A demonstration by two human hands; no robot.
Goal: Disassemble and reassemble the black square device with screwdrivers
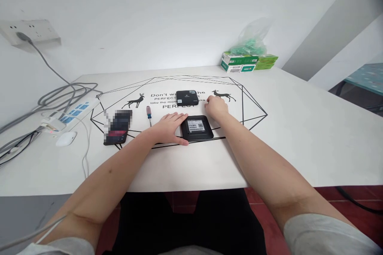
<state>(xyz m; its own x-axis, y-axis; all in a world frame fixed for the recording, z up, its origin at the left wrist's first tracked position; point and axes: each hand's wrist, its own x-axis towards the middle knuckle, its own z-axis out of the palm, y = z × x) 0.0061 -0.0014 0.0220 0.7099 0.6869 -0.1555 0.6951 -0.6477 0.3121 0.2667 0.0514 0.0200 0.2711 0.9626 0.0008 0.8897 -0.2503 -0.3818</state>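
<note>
The left hand [169,128] is laid palm down, its thumb [181,140] held apart from the fingers [177,117]; the right hand [217,108] is curled. Both forearms [254,151] are stretched forward.

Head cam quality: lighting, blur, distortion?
All head view: light soft and even, no hard shadows; wide-angle stretch toward the edges, top right corner dark; mosaic over much of the phone; left hand and right hand show no obvious motion blur; fine print on the label of the near box too small to read.
</note>
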